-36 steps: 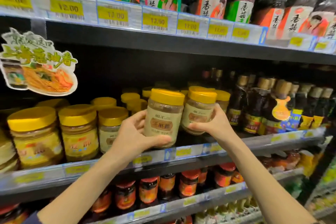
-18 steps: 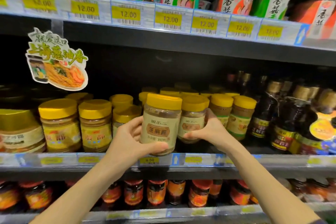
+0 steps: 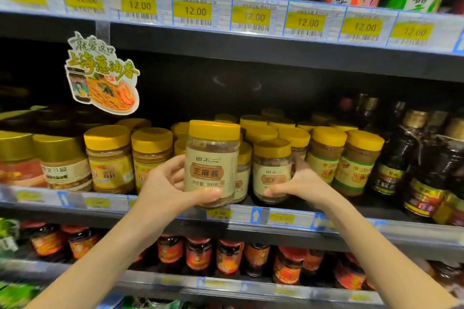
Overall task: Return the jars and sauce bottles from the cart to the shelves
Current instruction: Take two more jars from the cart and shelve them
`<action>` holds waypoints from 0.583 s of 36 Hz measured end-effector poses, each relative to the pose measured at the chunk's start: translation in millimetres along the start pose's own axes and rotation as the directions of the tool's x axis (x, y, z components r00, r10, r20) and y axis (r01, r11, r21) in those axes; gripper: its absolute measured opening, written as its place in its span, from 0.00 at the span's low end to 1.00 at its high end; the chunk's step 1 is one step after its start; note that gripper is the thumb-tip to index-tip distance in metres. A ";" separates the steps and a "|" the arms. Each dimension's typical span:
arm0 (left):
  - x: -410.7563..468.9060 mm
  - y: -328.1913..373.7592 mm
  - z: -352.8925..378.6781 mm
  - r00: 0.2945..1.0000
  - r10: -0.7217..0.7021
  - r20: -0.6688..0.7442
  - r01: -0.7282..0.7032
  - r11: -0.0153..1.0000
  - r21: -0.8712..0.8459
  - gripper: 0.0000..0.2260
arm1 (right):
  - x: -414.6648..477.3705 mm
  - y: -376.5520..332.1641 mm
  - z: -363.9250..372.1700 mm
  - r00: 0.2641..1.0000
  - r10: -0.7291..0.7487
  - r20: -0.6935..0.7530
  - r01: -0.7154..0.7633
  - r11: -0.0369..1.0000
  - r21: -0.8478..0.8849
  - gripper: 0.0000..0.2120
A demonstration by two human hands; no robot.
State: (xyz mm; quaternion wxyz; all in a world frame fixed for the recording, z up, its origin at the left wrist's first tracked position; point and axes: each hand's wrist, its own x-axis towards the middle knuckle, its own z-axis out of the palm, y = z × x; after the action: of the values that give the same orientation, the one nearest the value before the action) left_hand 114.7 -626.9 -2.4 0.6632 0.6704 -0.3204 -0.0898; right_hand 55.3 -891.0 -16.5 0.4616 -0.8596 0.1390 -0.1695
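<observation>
Two jars with yellow lids are being handled at the middle shelf (image 3: 283, 218). One jar (image 3: 212, 163) is held upright by the left hand (image 3: 168, 188), with fingers curled round its side and the thumb laid across its lower front. It is in the air just in front of the shelf edge. The other jar (image 3: 272, 170) is gripped low down by the right hand (image 3: 301, 184) at the shelf front, among the rows of similar jars (image 3: 326, 153); whether its base is fully set down cannot be told. The gap looks tight, so neighbours could be toppled if it is pushed in crooked. The raised jar is gripped only near its base and could tip or slip, and dark bottles (image 3: 394, 160) stand close by on the right
</observation>
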 end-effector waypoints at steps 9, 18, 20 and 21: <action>-1.2 -0.3 3.0 1.000 -0.013 -0.003 0.013 1.000 -0.008 0.27 | 3.9 8.6 -2.5 1.000 0.011 0.027 -0.007 0.989 -0.148 0.45; -3.8 -4.3 8.8 0.999 -0.030 0.022 0.030 1.000 0.008 0.29 | 7.7 12.5 0.6 0.997 0.025 0.071 -0.013 0.985 -0.172 0.48; -2.3 -6.1 12.9 0.999 -0.040 0.019 0.040 0.999 0.002 0.31 | 8.0 13.6 0.8 0.997 0.031 0.074 -0.019 0.987 -0.162 0.47; -1.2 -6.9 15.7 0.999 -0.044 0.015 0.044 0.999 0.000 0.33 | 7.9 13.7 1.4 0.997 0.030 0.074 -0.018 0.988 -0.156 0.47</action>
State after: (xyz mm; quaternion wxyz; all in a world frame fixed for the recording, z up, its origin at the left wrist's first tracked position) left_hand 107.3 -639.9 -11.0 0.6588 0.6764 -0.3104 -0.1095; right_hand 61.9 -900.4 -27.5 0.4002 -0.8970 0.1445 -0.1195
